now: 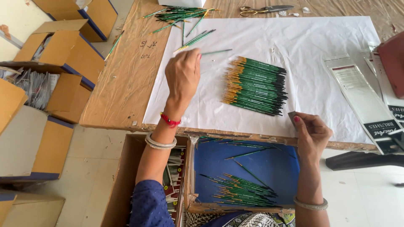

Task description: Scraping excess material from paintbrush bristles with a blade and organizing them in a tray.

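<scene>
Partly hidden: left hand point(182, 75) gripping brush point(216, 52)

matt white paper sheet point(311, 46) over a table point(126, 84) wrapped in creased, slightly shiny brown packing paper. brushes point(256, 86) with glossy green-and-black lacquered handles and bright gold metal ferrules; clear glossy plastic sleeves point(357, 92) beside them. scissors point(265, 9) of dull grey metal; boxes point(71, 50) of matt brown cardboard, one blue-lined.
</scene>
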